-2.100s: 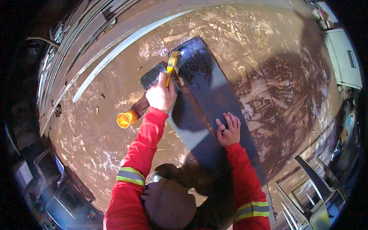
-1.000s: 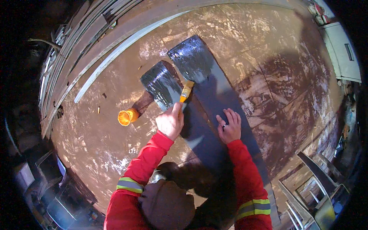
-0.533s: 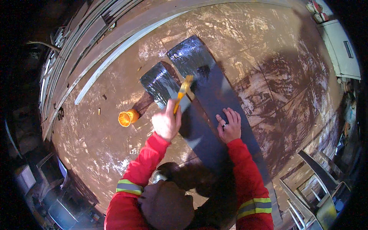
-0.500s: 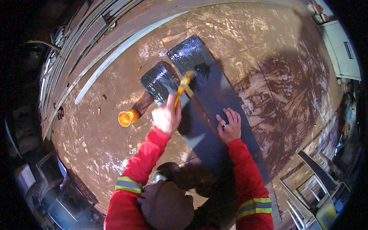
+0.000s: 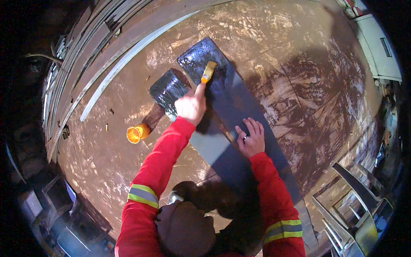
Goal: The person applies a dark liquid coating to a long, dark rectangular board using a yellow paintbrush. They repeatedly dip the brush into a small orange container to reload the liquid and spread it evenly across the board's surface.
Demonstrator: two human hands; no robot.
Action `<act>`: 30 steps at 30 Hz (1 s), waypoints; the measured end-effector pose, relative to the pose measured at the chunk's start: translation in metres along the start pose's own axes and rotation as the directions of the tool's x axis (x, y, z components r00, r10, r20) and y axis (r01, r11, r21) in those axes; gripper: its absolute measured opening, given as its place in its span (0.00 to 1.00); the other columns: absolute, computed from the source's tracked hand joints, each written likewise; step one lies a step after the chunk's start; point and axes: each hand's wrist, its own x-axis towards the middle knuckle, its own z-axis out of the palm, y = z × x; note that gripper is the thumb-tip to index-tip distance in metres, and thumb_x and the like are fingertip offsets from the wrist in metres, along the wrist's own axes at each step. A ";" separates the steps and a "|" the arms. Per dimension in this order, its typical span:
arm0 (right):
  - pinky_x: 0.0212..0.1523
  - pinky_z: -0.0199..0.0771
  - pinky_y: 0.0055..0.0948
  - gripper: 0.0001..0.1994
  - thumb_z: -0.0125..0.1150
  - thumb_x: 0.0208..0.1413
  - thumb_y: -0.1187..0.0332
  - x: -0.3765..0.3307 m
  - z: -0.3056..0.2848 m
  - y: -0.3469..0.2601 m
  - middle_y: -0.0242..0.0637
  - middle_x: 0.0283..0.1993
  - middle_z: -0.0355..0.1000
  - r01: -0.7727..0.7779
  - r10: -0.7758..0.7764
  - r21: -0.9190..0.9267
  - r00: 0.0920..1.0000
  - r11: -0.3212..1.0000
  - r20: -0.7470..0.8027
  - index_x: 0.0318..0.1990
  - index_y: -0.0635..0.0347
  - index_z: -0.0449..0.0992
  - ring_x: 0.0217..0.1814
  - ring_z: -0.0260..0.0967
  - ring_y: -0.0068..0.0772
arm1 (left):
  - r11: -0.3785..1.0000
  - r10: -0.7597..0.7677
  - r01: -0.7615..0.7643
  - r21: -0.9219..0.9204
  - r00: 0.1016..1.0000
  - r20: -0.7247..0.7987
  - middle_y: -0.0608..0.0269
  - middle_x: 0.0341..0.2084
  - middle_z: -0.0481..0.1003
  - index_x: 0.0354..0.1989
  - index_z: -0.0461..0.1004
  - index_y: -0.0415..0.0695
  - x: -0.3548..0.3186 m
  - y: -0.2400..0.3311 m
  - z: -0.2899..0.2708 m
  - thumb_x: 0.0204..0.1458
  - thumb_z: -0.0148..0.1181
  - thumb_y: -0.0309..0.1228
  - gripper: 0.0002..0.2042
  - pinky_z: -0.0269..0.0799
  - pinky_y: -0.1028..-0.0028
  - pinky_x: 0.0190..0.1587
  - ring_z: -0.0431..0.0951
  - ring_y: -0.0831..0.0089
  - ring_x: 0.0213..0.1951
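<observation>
My left hand [image 5: 191, 106] is wrapped round the handle of a paintbrush [image 5: 208, 73] with a yellow handle. Its bristles rest on the far part of a long dark board [image 5: 242, 96], where the surface is wet and shiny. Lower down on the same board, my right hand [image 5: 251, 138] lies with its fingers spread, a ring on one of them. Beside it, to the left, a second board [image 5: 209, 143] runs partly under my left hand, its far end glossy black. An orange cup [image 5: 138, 133] stands on the floor left of the boards; its contents are unclear.
Long metal bars and pipes [image 5: 79, 81] lie stacked at the far left, with a pale strip [image 5: 128, 58] alongside. A white cabinet-like box [image 5: 376, 47] stands at the far right. A metal frame [image 5: 351, 210] is at the near right. Brown, stained floor [image 5: 312, 120] surrounds the boards.
The brush has shifted slightly farther away over the right board, and the wet dark area there looks more evenly spread. My right hand stays on the board; the whole view has shifted slightly.
</observation>
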 end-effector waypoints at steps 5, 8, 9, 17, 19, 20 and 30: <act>0.63 0.56 0.51 0.19 0.62 0.41 0.67 -0.003 -0.001 0.004 0.42 0.58 0.66 -0.021 0.021 0.031 1.000 0.999 0.011 0.46 0.48 0.77 0.65 0.58 0.46 | 0.985 0.173 -0.174 -0.015 0.962 0.210 0.59 0.17 0.71 0.47 0.73 0.53 -0.036 0.038 -0.005 0.48 0.54 0.30 0.16 0.68 0.58 0.18 0.75 0.59 0.17; 0.63 0.56 0.51 0.20 0.62 0.41 0.67 -0.006 0.000 0.006 0.42 0.58 0.66 0.002 -0.002 0.002 1.000 1.000 -0.012 0.46 0.48 0.77 0.65 0.58 0.47 | 0.989 0.129 -0.126 -0.076 0.991 0.034 0.59 0.16 0.72 0.46 0.74 0.54 -0.028 0.018 0.006 0.49 0.54 0.30 0.14 0.68 0.60 0.16 0.75 0.60 0.17; 0.63 0.56 0.51 0.20 0.62 0.40 0.67 -0.005 -0.001 0.001 0.42 0.58 0.66 -0.024 0.024 -0.020 1.000 1.000 0.017 0.46 0.48 0.77 0.65 0.59 0.47 | 0.995 0.096 -0.094 -0.039 0.995 0.034 0.60 0.17 0.73 0.44 0.73 0.53 -0.010 0.015 0.010 0.50 0.54 0.31 0.13 0.68 0.60 0.16 0.75 0.60 0.17; 0.62 0.57 0.53 0.23 0.62 0.40 0.70 -0.001 0.005 -0.001 0.41 0.58 0.66 0.025 -0.024 0.030 1.000 0.999 -0.014 0.49 0.44 0.75 0.64 0.59 0.48 | 0.985 0.115 -0.080 -0.150 0.963 0.242 0.55 0.20 0.75 0.43 0.70 0.52 -0.031 0.031 -0.009 0.49 0.57 0.31 0.12 0.69 0.56 0.21 0.77 0.56 0.20; 0.61 0.57 0.53 0.25 0.62 0.39 0.71 -0.005 0.009 0.003 0.41 0.58 0.66 0.041 -0.041 0.003 0.998 0.999 -0.050 0.51 0.43 0.74 0.64 0.59 0.50 | 0.963 0.155 -0.078 -0.257 0.943 0.296 0.53 0.19 0.74 0.42 0.69 0.51 -0.050 0.020 -0.045 0.49 0.57 0.32 0.11 0.69 0.55 0.23 0.76 0.52 0.21; 0.61 0.57 0.53 0.25 0.62 0.39 0.72 -0.008 0.009 0.005 0.41 0.58 0.66 0.033 -0.033 -0.010 0.998 0.999 -0.046 0.51 0.43 0.74 0.63 0.60 0.50 | 0.917 0.223 -0.107 -0.385 0.937 0.269 0.51 0.19 0.74 0.42 0.69 0.49 -0.064 0.015 -0.068 0.49 0.59 0.34 0.12 0.70 0.55 0.24 0.77 0.52 0.23; 0.65 0.52 0.51 0.28 0.59 0.41 0.74 -0.016 0.000 -0.012 0.44 0.60 0.64 -0.005 -0.005 -0.109 0.996 0.994 -0.087 0.55 0.42 0.74 0.66 0.56 0.49 | 0.975 -0.209 0.221 -0.018 0.945 0.251 0.53 0.22 0.76 0.38 0.75 0.42 -0.139 -0.118 -0.313 0.51 0.62 0.29 0.08 0.73 0.67 0.29 0.80 0.62 0.25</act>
